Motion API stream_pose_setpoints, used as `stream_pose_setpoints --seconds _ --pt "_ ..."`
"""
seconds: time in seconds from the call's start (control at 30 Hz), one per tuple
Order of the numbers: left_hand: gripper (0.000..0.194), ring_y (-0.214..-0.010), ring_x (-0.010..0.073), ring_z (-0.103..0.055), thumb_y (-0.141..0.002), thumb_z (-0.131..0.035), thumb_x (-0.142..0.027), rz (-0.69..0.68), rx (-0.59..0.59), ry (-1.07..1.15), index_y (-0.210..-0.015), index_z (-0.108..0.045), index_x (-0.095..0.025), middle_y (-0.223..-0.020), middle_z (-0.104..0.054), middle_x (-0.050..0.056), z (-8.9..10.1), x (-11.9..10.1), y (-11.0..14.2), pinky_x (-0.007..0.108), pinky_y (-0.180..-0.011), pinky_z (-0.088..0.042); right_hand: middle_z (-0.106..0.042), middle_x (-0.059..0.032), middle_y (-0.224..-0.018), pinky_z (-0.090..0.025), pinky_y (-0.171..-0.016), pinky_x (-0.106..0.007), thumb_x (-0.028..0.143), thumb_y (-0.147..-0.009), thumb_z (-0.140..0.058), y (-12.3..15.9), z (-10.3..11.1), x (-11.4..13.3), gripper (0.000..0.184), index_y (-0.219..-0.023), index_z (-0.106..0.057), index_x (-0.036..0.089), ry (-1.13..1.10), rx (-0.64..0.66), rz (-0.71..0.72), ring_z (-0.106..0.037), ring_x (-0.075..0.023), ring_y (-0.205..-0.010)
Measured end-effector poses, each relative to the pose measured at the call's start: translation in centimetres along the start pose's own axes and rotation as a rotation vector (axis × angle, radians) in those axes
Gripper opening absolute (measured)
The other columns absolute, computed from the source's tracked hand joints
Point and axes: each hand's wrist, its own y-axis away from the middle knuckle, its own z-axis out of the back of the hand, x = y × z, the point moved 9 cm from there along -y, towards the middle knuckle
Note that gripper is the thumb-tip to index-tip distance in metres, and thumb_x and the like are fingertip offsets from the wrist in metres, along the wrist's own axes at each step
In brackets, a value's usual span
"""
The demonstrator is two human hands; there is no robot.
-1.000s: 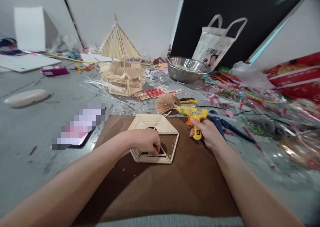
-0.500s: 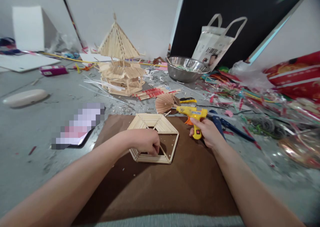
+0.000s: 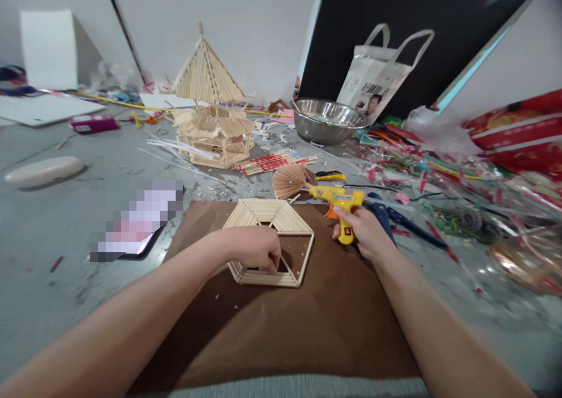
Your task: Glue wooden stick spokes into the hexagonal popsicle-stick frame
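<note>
My right hand (image 3: 362, 231) is wrapped around the handle of a yellow hot glue gun (image 3: 336, 196), its nozzle pointing left above a pleated brown paper fan (image 3: 292, 180). A hexagonal frame of pale wooden sticks (image 3: 295, 218) lies flat on a brown sheet (image 3: 307, 333). Several of its sides have rows of sticks, while the right section is bare between its ribs. Over the frame's middle, my left hand (image 3: 259, 247) is closed with its fingers pointing down. Whatever those fingers pinch near the lower row is hidden beneath the hand.
Behind the sheet stands a stick pagoda model (image 3: 211, 111). Red-marked sticks (image 3: 274, 163), a yellow cutter (image 3: 330, 176) and blue-handled pliers (image 3: 408, 225) lie around. A phone (image 3: 140, 222) is at left, a steel bowl (image 3: 327, 130) at the back, and plastic scraps (image 3: 456, 181) at right.
</note>
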Motion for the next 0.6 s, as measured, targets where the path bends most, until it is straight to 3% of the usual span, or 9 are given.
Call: stream_pose_setpoints --seconds 0.6 --pt "0.021 -0.053 0.0077 -0.049 -0.065 -0.052 -0.028 -0.004 -0.015 -0.011 -0.073 -0.066 -0.016 -0.065 -0.064 0.002 0.0 0.01 -0.16 0.018 -0.048 -0.031 -0.053 0.002 -0.045 -0.038 -0.037 -0.02 0.035 -0.065 -0.058 -0.04 -0.13 0.0 0.026 -0.079 -0.049 0.015 0.011 0.014 0.009 -0.049 -0.0103 -0.035"
